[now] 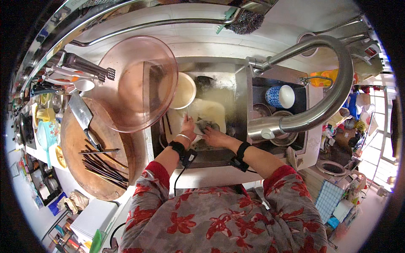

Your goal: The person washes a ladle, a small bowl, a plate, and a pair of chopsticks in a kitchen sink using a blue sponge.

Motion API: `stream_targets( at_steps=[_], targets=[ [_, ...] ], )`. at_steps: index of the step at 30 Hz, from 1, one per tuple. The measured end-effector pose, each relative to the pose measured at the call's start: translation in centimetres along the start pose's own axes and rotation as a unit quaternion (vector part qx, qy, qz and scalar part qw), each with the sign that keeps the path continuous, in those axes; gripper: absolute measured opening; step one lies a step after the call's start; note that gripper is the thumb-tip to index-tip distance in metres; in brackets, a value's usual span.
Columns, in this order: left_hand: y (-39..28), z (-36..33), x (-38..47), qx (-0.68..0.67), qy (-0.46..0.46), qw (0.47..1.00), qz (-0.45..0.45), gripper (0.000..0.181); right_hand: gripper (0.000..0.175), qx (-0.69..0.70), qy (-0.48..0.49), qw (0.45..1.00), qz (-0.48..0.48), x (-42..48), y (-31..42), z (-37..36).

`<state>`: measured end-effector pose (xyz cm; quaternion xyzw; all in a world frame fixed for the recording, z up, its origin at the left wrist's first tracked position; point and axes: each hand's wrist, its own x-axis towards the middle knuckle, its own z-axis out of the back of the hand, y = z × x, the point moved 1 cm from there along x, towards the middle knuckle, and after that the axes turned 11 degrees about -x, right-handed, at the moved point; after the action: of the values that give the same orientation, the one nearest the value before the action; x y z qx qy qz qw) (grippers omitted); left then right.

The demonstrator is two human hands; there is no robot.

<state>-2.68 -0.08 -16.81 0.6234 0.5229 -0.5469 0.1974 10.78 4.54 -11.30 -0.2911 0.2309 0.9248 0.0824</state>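
Note:
Both hands are low in the left basin of a steel sink (242, 95). My left hand (188, 128) is closed around a thin utensil whose tip points up; its kind is unclear. My right hand (212, 136) presses a dark scouring pad (207, 126) near the utensil's lower end. Beneath them lies a pale, wet, squarish thing (216, 110), its kind unclear. A cream bowl (183, 91) stands behind my left hand, partly seen through a large clear pinkish bowl (136, 85) at the sink's left edge. Thin dark sticks (167, 123) lie beside my left hand.
A round wooden chopping board (74, 145) at left bears a cleaver (81, 110) and several dark chopsticks (104, 169). The steel faucet (343, 82) arches over the right basin, which holds a blue-patterned cup (275, 96) and bowls (281, 139). Spatulas and spoons hang at upper left.

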Motion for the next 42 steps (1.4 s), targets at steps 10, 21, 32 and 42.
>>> stream_targets(
  at_steps=[10, 21, 32, 42],
  targets=[
    [5.8, 9.9, 9.8, -0.117, 0.221, 0.968, 0.028, 0.049, 0.049, 0.167, -0.129, 0.964, -0.161, 7.9, -4.4, 0.2],
    [2.7, 0.9, 2.3, -0.086, 0.041, 0.986, 0.136, 0.075, 0.050, 0.348, -0.001, 0.935, -0.068, -0.3, -0.2, -1.4],
    [-1.9, -0.7, -2.5, 0.460, -0.023, 0.860, -0.219, 0.041, 0.020, 0.242, -0.221, 0.890, -0.318, -1.1, -5.8, -4.4],
    [-4.0, -3.2, -8.4, 0.609, 0.068, 0.681, -0.400, 0.022, 0.020, 0.161, -0.607, 0.766, -0.136, -6.4, 0.6, 8.9]
  ],
)
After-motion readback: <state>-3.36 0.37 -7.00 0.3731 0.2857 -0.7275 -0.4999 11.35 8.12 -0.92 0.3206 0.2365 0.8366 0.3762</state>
